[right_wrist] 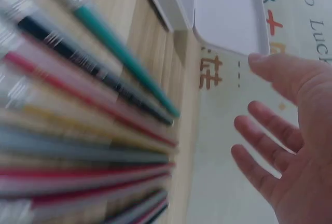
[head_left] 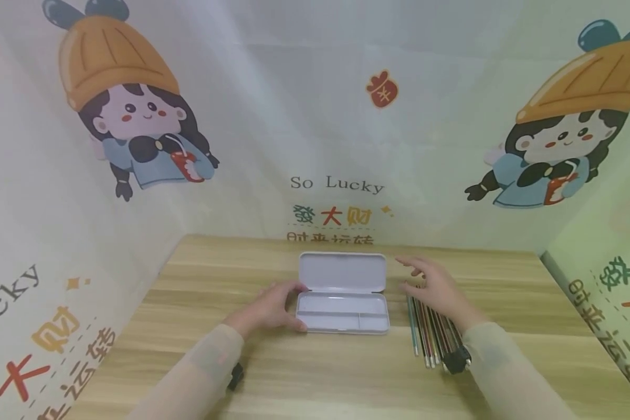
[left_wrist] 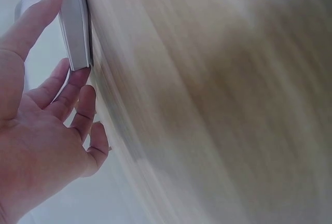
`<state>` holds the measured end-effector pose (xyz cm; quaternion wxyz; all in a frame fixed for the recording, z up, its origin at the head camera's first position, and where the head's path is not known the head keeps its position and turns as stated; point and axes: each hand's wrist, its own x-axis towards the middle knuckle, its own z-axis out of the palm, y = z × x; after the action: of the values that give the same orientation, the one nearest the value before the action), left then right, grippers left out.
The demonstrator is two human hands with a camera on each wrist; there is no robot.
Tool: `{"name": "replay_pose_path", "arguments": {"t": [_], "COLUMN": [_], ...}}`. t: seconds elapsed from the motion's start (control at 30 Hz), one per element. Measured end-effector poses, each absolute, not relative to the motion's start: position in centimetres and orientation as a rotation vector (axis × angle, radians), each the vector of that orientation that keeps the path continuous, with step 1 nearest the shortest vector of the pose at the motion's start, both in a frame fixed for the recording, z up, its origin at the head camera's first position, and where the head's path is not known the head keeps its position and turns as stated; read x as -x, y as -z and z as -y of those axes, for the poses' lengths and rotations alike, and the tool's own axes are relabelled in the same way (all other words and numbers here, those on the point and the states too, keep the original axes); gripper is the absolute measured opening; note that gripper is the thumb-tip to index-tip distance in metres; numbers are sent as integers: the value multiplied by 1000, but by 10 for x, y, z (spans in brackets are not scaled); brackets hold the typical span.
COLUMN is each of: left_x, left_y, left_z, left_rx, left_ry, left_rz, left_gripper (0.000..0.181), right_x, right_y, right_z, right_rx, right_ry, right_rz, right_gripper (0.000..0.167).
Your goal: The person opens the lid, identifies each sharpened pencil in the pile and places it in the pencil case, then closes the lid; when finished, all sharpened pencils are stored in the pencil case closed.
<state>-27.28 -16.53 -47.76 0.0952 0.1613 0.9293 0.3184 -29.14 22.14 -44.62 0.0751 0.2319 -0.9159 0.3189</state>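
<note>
A white pencil case [head_left: 341, 322] lies on the table with its lid [head_left: 342, 272] raised at the back. Its tray has a long compartment and two shorter ones, with nothing in them. My left hand [head_left: 274, 306] holds the case's left end, thumb at the front corner and fingers toward the hinge; in the left wrist view, thumb and fingers of that hand [left_wrist: 49, 99] touch the case's side [left_wrist: 75, 27]. To the right, my right hand [head_left: 434, 289] hovers over a row of pencils [head_left: 425, 332], fingers extended. The right wrist view shows this hand [right_wrist: 295, 136] holding nothing.
The wooden table [head_left: 231, 262] has printed cloth walls [head_left: 273, 116] at the back and both sides. The pencils lie side by side, their metal-banded ends toward me, partly hidden under my right hand and a dark wrist device [head_left: 455, 360].
</note>
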Motion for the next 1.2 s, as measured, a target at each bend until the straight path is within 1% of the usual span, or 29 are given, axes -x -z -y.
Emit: {"name": "replay_pose_path", "arguments": {"t": [0.17, 0.4, 0.63, 0.9, 1.2], "left_x": [274, 274, 273, 272, 274], "left_y": [478, 478, 477, 474, 476], "left_z": [163, 162, 162, 162, 162], "left_rx": [-457, -460, -457, -473, -479], "left_ry": [-936, -951, -944, -941, -921], "left_rz": [-2756, -2755, -2756, -2758, -2773], "left_gripper": [85, 83, 83, 83, 82], "right_x": [279, 263, 257, 249, 247], "right_y": [447, 447, 452, 455, 463], "right_z": [-245, -266, -282, -299, -308], "right_rx": [-591, -464, -414, -358, -378], "right_ry": [-938, -892, -873, -900, -790], "right_rz": [2779, 2862, 2918, 3030, 3051], "right_gripper": [50, 42, 35, 36, 35]}}
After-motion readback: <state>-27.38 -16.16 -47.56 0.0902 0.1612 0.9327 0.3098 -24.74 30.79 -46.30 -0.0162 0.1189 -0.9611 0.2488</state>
